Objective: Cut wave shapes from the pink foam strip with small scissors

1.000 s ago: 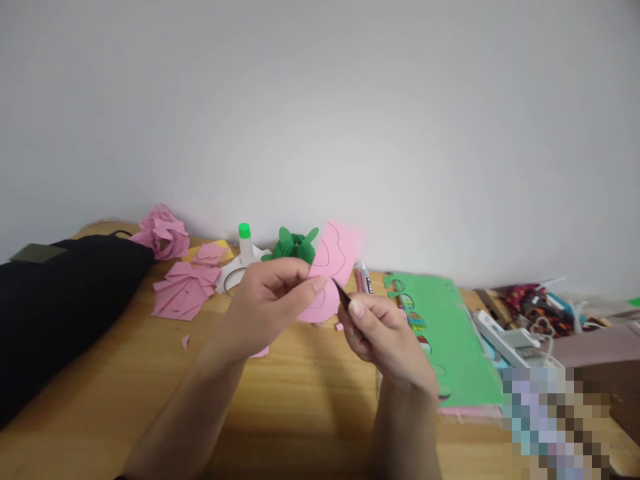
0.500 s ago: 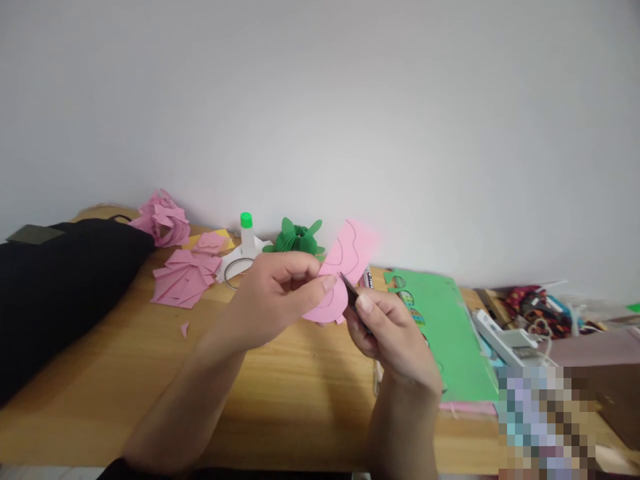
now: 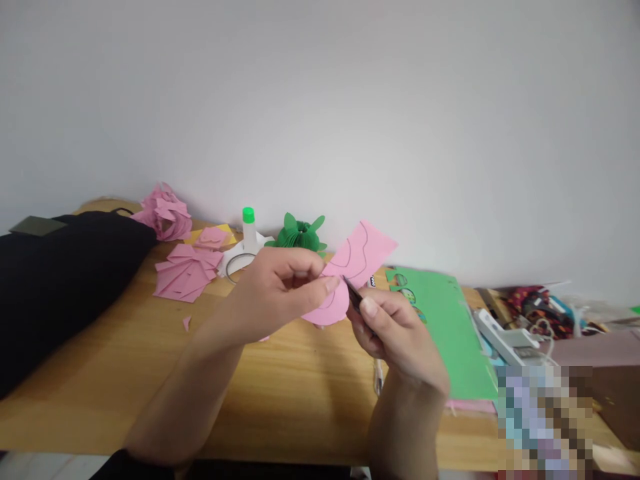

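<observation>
Left fingers (image 3: 326,289) pinch the pink paper (image 3: 369,252) above the counter (image 3: 280,400); right fingers (image 3: 370,308) are clamped on dark scissors (image 3: 354,295), tip at the paper. Risk: unsupported paper could flex, skewing the cut or tearing.

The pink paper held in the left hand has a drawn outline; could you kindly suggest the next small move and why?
Probably turn the pink paper slightly with the left hand, as the dark tool in the right hand meets it and the drawn outline curves onward.
</observation>
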The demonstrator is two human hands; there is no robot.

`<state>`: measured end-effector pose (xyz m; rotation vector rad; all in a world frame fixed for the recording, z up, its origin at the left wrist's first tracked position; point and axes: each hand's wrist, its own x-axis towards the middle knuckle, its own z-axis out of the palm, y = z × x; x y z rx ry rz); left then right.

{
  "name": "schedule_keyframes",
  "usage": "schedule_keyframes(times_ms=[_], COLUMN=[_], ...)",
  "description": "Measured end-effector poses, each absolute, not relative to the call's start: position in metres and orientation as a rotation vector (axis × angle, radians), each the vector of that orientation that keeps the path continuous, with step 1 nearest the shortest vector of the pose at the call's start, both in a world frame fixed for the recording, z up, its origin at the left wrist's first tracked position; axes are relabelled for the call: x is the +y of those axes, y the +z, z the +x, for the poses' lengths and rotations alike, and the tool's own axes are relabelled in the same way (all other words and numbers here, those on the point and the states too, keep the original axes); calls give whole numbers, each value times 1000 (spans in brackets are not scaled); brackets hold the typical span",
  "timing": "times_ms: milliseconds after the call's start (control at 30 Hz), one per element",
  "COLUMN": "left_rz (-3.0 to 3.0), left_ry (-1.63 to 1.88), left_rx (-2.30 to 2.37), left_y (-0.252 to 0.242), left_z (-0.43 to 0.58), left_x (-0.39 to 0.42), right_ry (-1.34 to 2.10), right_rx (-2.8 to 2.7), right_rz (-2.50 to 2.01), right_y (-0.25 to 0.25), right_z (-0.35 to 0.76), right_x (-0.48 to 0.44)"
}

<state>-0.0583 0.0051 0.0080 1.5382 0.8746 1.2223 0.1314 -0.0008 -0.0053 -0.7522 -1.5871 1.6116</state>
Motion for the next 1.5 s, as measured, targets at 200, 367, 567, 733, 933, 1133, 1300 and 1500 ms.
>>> schedule_keyframes(times_ms=[200,367,567,733,933,1133,1300,1500], left_rz=[1549,1550,1542,1538,1565,1484,1390,1345], left_ry=[1215,1216,1224,1219,1310,1354,1119,909], left_rx=[845,831,841,795,853,867,692,564], left_y=[8,8,9,11,7,0,5,4], left_z=[-60,-62,-62,-62,-62,-59,-58,-58], left_x=[6,6,5,5,5,7,4,4], right_ry=[1630,1626,1625,1642,1671,1671,1688,1750], right_rx=[-1603,-1615,-1630,-1648,-1630,-1522,-1491,-1425], right_rz=[-747,-745,-748,-741,-749,-759,-708,-656], right_y=[-5,-3,-3,-4,-5,-8,-10,-10], right_z=[132,132,132,133,132,133,132,133], right_x=[-1,-1,-1,-1,-1,-1,-1,0])
